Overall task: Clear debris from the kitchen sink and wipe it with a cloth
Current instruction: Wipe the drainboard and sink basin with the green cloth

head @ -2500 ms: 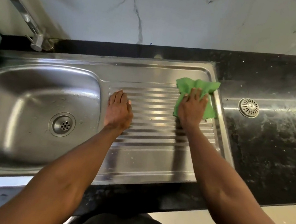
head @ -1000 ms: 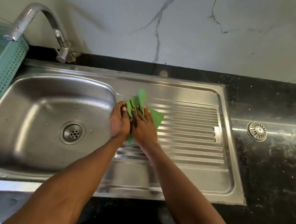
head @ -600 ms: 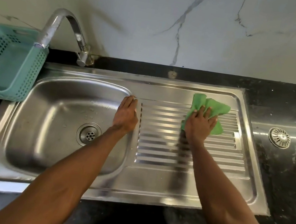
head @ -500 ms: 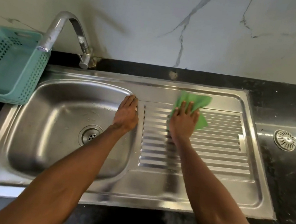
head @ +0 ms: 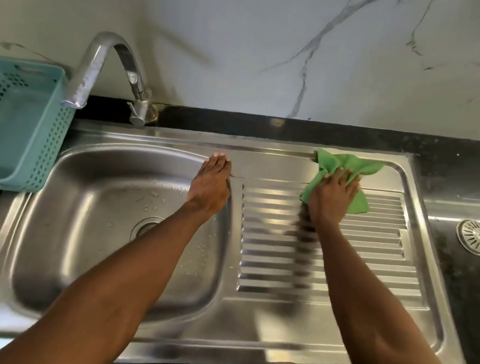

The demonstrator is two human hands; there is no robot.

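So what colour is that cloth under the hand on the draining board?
Bright green, plain with no pattern; the cloth shows clearly in the head view.

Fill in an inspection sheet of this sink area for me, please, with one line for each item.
Surface: steel sink; water drops in the basin; ribbed drainboard shiny.
Job's things: green cloth at the drainboard's far edge; no debris seen.
Clutter: drain strainer lying on the black counter; teal basket left of the sink.
Hands: left hand flat on the ridge between basin and drainboard; right hand presses on the cloth.
Cables: nothing seen.
Surroundings: faucet, marble wall.
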